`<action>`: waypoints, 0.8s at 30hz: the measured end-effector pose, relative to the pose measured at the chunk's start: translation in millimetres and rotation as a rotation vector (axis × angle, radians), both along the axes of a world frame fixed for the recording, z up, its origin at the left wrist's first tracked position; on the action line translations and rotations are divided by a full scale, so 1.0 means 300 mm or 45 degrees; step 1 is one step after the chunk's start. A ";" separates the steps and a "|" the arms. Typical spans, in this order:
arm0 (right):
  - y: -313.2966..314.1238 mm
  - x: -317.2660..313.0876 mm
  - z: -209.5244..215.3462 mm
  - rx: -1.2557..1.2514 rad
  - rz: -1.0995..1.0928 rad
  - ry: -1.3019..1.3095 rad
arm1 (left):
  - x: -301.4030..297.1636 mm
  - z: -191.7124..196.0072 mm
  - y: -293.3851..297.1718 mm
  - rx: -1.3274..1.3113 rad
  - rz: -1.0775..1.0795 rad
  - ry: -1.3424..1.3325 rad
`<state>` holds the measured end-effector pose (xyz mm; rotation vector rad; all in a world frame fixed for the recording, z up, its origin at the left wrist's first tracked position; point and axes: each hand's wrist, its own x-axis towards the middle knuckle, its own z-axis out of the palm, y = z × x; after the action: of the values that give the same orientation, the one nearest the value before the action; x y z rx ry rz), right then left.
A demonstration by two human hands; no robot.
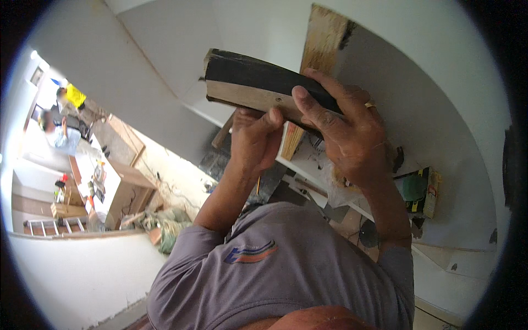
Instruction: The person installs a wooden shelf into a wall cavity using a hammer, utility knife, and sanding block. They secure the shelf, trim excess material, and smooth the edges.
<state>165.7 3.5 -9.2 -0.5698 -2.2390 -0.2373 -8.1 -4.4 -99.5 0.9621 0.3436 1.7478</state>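
Note:
I hold up a long wooden block (242, 93) in front of the white wall panels. One long side is black; the side toward me is pale bare wood with a small dark hole in it. My right hand (352, 126) is closed round its right end, thumb on the near side and fingers over the top. Under the lower edge, my left hand (256, 135) is closed against the block with curled fingers, the thumb pressing near the hole. A brown stick-like piece (223, 132) shows beside my left hand; I cannot tell what it is or whether I touch it.
A rough wooden strip (324, 38) stands against the panel above. Below my right hand lie a clear plastic bag (342, 192) and an open box (426, 192) with something green inside. Far left are two people, a white-topped table (107, 190) and a ladder (55, 226).

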 end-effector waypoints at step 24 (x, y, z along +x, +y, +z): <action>-0.023 0.064 0.113 0.436 -0.578 -0.135 | -0.149 0.310 0.196 1.005 1.335 1.525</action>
<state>185.0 -3.3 24.8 -0.8835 -2.0754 -0.8801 -52.9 54.4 -6.5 2.7609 1.0991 1.9884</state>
